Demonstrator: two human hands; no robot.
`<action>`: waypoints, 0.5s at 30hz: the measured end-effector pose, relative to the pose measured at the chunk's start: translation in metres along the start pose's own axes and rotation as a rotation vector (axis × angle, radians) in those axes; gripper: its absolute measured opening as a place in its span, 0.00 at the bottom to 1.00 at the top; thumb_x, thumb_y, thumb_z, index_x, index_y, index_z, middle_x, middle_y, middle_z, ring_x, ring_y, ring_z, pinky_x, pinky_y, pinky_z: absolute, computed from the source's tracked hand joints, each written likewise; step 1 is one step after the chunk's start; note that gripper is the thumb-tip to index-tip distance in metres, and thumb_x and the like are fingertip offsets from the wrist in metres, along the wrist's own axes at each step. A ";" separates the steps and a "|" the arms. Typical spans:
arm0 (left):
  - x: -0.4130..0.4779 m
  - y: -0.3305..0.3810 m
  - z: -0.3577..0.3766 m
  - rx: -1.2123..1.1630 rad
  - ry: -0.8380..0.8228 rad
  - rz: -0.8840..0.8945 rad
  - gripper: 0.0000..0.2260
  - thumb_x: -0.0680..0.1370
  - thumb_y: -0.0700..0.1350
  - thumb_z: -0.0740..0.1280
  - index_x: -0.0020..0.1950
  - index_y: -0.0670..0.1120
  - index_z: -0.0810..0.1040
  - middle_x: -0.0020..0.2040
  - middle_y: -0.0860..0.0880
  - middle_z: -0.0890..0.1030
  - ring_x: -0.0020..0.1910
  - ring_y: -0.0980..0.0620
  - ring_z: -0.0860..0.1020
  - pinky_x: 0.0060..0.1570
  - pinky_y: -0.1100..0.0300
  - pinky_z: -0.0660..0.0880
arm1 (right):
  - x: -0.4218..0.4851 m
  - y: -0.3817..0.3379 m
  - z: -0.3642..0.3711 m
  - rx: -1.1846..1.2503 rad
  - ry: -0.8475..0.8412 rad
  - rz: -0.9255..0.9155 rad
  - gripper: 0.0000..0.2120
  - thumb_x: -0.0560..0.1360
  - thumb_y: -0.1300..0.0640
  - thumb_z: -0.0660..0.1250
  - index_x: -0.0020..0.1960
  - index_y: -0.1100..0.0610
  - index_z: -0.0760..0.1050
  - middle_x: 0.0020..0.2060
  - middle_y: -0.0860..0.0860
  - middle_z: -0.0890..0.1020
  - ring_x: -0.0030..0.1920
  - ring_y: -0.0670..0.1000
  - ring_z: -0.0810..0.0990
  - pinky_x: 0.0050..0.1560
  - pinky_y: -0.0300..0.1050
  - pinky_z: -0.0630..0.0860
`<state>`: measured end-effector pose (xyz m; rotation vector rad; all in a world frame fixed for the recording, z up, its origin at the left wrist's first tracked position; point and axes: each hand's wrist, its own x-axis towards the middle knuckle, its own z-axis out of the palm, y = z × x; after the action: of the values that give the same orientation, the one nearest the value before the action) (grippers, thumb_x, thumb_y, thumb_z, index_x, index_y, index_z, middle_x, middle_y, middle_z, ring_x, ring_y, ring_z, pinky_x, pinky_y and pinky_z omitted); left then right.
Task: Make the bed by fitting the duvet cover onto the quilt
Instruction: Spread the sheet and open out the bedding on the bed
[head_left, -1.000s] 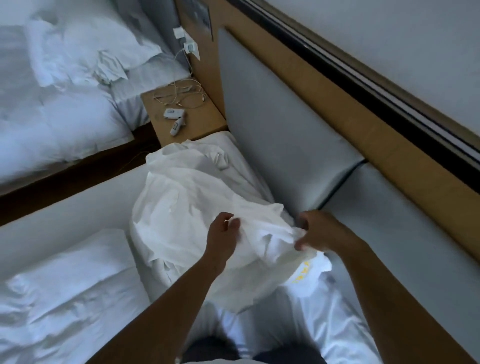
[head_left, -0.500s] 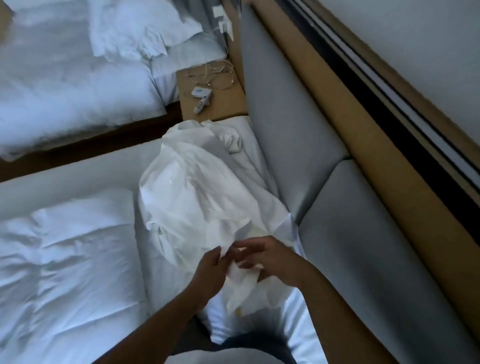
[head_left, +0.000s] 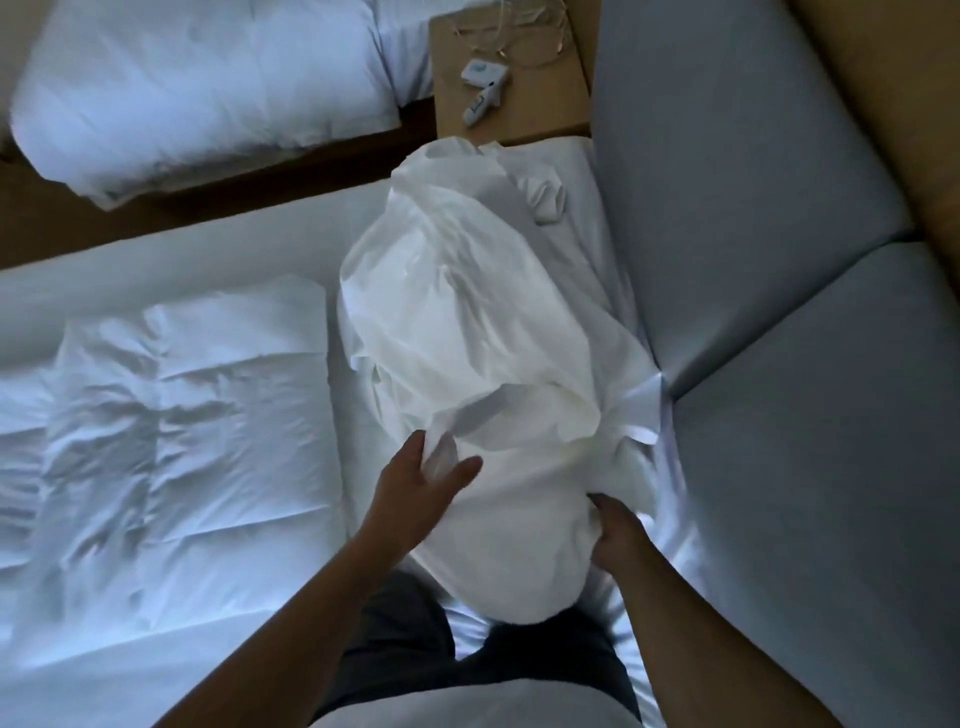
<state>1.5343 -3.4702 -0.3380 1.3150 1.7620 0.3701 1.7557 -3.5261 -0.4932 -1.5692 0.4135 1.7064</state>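
Both grips are on the duvet cover (head_left: 467, 332), bunched in the frame's centre on the bed (head_left: 208, 249): the left hand (head_left: 415, 488) pinches a fold between thumb and fingers, the right hand (head_left: 618, 535) clutches the lower right edge. Best to find the opening and shake the cloth flat before feeding in the quilt (head_left: 171, 415), lying at left. Counted: one cover, one quilt, two beds, one desk (head_left: 535, 104) upper centre.

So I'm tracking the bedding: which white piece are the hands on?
The bunched duvet cover by the headboard; the left hand and right hand grip it.
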 end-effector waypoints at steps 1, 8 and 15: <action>0.002 -0.005 -0.001 0.098 -0.091 0.012 0.32 0.68 0.63 0.77 0.67 0.56 0.71 0.58 0.57 0.80 0.55 0.53 0.79 0.54 0.55 0.76 | -0.008 -0.005 0.019 -0.050 -0.050 -0.058 0.19 0.78 0.63 0.68 0.68 0.65 0.75 0.62 0.65 0.79 0.61 0.64 0.78 0.64 0.62 0.75; 0.038 -0.003 0.003 0.439 -0.197 0.178 0.41 0.75 0.49 0.74 0.81 0.46 0.55 0.59 0.41 0.82 0.56 0.41 0.81 0.54 0.53 0.76 | -0.076 -0.017 0.130 0.007 -0.598 -0.211 0.12 0.67 0.62 0.71 0.50 0.57 0.85 0.50 0.58 0.85 0.52 0.57 0.84 0.51 0.49 0.80; 0.129 0.063 -0.100 0.221 -0.046 0.232 0.11 0.77 0.52 0.60 0.44 0.51 0.81 0.40 0.54 0.80 0.44 0.49 0.80 0.44 0.57 0.70 | -0.007 0.026 0.143 0.224 -0.133 -0.029 0.16 0.77 0.74 0.58 0.62 0.66 0.73 0.59 0.65 0.79 0.51 0.62 0.80 0.39 0.50 0.83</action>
<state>1.4878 -3.3062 -0.2987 1.6804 1.6516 0.2760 1.6367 -3.4465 -0.4662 -1.2878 0.4935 1.6691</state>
